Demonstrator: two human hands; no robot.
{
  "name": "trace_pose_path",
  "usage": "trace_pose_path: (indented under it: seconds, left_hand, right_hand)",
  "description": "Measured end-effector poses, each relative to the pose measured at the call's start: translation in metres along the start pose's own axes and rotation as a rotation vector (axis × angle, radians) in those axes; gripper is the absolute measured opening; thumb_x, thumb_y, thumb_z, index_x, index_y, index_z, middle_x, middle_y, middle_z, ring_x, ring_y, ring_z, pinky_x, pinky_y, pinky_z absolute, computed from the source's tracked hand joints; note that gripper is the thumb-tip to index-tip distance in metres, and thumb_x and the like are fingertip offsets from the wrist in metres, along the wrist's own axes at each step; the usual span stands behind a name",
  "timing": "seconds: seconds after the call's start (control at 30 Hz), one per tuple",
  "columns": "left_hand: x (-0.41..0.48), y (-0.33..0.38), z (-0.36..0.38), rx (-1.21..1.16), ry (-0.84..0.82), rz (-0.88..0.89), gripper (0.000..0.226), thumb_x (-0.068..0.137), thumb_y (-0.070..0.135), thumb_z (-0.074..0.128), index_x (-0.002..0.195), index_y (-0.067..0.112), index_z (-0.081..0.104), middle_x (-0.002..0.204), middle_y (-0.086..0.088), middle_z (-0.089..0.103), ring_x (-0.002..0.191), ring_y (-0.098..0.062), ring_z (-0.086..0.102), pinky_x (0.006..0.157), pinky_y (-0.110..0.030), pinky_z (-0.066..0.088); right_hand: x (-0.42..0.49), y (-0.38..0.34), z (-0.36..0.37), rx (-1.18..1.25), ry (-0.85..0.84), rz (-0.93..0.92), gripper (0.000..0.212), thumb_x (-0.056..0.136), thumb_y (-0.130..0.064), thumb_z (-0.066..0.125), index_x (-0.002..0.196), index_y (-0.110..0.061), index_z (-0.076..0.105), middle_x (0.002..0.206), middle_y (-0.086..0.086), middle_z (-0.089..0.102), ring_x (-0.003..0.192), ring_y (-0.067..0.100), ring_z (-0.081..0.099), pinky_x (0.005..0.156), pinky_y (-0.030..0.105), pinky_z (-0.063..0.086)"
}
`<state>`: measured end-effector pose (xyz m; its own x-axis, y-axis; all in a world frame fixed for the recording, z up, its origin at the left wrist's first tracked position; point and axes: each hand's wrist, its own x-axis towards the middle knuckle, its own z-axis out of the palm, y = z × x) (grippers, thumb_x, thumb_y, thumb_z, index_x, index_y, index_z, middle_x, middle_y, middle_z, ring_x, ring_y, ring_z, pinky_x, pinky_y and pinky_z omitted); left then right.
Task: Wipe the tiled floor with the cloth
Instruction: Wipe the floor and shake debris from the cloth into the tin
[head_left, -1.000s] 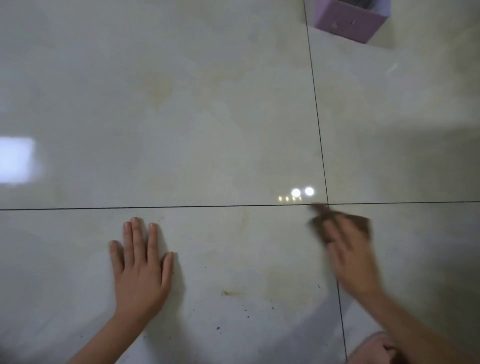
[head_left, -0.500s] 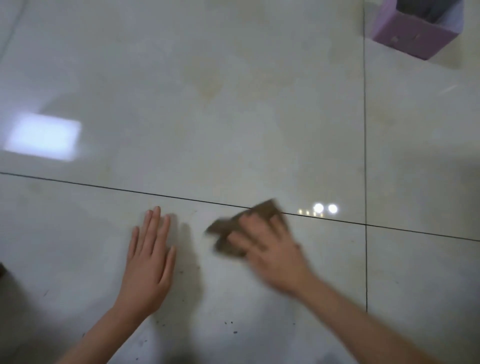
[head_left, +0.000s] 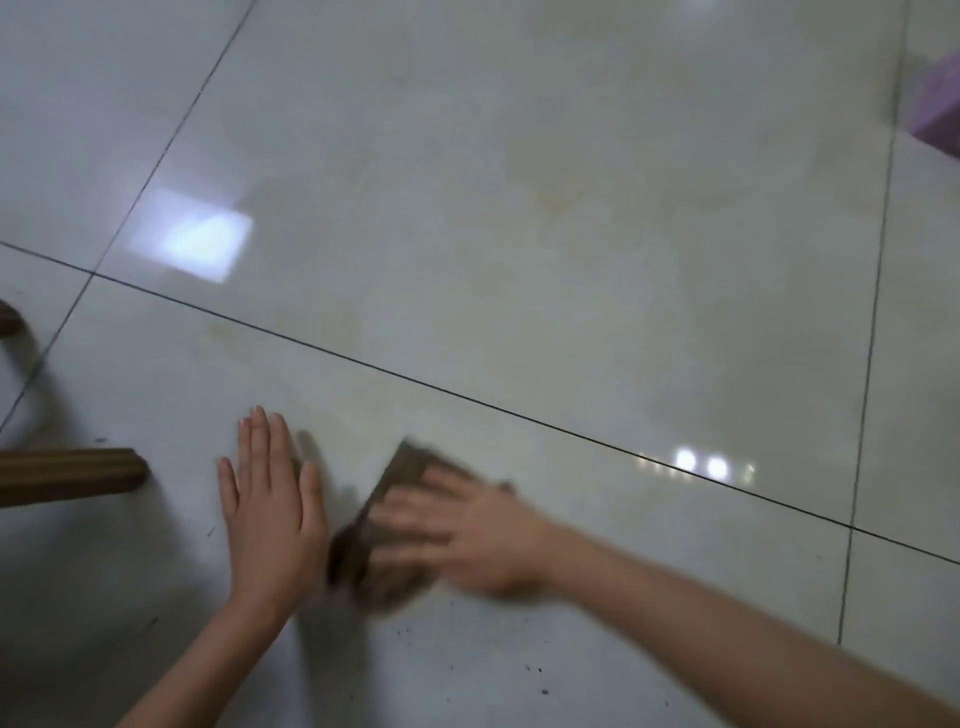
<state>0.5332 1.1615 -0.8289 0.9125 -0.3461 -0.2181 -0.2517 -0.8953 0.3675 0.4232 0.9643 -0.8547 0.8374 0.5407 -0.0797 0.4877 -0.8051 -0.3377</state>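
Observation:
A brown cloth lies flat on the glossy pale tiled floor, near the bottom centre. My right hand presses on top of it with fingers spread, blurred by motion. My left hand rests flat on the floor just left of the cloth, palm down, fingers together, nearly touching the cloth's left edge. Dark crumbs dot the tile below the hands. Yellowish stains show on the big tile farther away.
A brown wooden furniture leg lies at the left edge, another dark piece above it. A purple box sits at the upper right edge. Dark grout lines cross the floor.
My right hand has swept the cloth leftwards from the grout crossing until it sits beside my left hand. The view has swung, bringing the wooden leg in and pushing the purple box to the edge.

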Motion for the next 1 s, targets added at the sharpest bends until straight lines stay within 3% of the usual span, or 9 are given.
trace_pose_path:
  seconds: [0.13,0.23,0.4,0.53,0.7,0.77,0.83,0.9,1.0]
  left_hand:
    - [0.000,-0.007,-0.004,-0.004,-0.006,-0.027,0.066,0.095,0.037,0.016,0.153,0.008,0.008,0.161,0.001,-0.006,0.147,-0.006,-0.013,0.119,-0.033,-0.012]
    - [-0.008,-0.008,0.000,-0.012,-0.002,-0.046,0.066,0.095,0.037,0.016,0.153,0.008,0.008,0.161,0.001,-0.006,0.147,-0.007,-0.012,0.120,-0.034,-0.010]
    - [-0.010,-0.001,0.007,0.000,0.004,-0.024,0.066,0.095,0.037,0.019,0.152,0.005,0.019,0.161,-0.004,0.002,0.149,-0.015,-0.005,0.121,-0.038,-0.006]
    - [-0.006,0.011,0.013,0.035,0.024,0.067,0.071,0.093,0.044,0.013,0.151,0.004,0.022,0.161,-0.003,0.003,0.149,-0.014,-0.003,0.120,-0.037,-0.006]
    - [-0.003,0.041,0.025,0.068,-0.003,0.230,0.065,0.096,0.039,0.018,0.151,0.004,0.023,0.161,-0.008,0.008,0.149,-0.017,0.002,0.121,-0.040,-0.002]
    - [-0.002,0.054,0.030,0.085,-0.019,0.267,0.065,0.096,0.038,0.018,0.151,0.004,0.021,0.161,-0.009,0.008,0.149,-0.019,0.002,0.120,-0.041,-0.001]
    - [0.000,0.069,0.035,0.108,-0.048,0.313,0.065,0.096,0.038,0.018,0.152,0.004,0.020,0.161,-0.010,0.006,0.149,-0.020,0.001,0.120,-0.041,-0.001]
    - [0.003,0.086,0.040,0.135,-0.068,0.365,0.065,0.095,0.037,0.018,0.152,0.005,0.020,0.161,-0.011,0.006,0.149,-0.022,0.002,0.120,-0.044,0.001]
    - [0.010,0.114,0.048,0.187,-0.103,0.436,0.066,0.094,0.037,0.018,0.151,0.005,0.023,0.160,-0.013,0.007,0.149,-0.025,0.003,0.120,-0.047,0.004]
  right_hand:
    - [0.022,0.106,-0.049,-0.049,0.174,0.640,0.050,0.103,-0.031,0.033,0.152,-0.030,0.024,0.162,0.003,0.014,0.149,0.024,0.012,0.118,0.054,0.014]
    - [0.047,0.072,-0.041,0.020,0.294,0.881,0.053,0.102,-0.032,0.032,0.153,-0.027,0.023,0.162,0.006,0.012,0.149,0.024,0.010,0.119,0.049,0.010]
    - [-0.002,-0.080,0.019,-0.024,0.062,0.214,0.052,0.091,-0.038,0.041,0.143,-0.036,0.043,0.156,0.001,0.032,0.146,0.024,0.024,0.115,0.051,0.028]
    - [-0.059,-0.014,0.007,-0.024,-0.014,-0.037,0.049,0.093,-0.033,0.051,0.141,-0.037,0.047,0.154,-0.003,0.035,0.145,0.020,0.028,0.119,0.046,0.021]
    - [-0.130,0.162,-0.061,-0.087,0.257,0.798,0.046,0.100,-0.030,0.038,0.146,-0.027,0.035,0.154,0.010,0.035,0.144,0.027,0.029,0.114,0.057,0.019]
    - [-0.147,0.180,-0.067,0.019,0.331,1.176,0.049,0.103,-0.033,0.036,0.151,-0.030,0.026,0.161,0.004,0.020,0.148,0.021,0.016,0.116,0.057,0.008]
    - [-0.144,0.149,-0.056,-0.005,0.381,1.308,0.049,0.103,-0.034,0.034,0.152,-0.028,0.027,0.161,0.003,0.017,0.149,0.021,0.014,0.116,0.058,0.008]
    - [-0.142,0.085,-0.024,-0.091,0.371,1.119,0.049,0.101,-0.033,0.032,0.149,-0.023,0.035,0.158,0.008,0.027,0.146,0.025,0.023,0.112,0.063,0.019]
    - [-0.175,-0.023,0.020,-0.088,0.134,0.536,0.050,0.100,-0.036,0.034,0.150,-0.033,0.032,0.159,0.003,0.026,0.147,0.024,0.022,0.109,0.063,0.024]
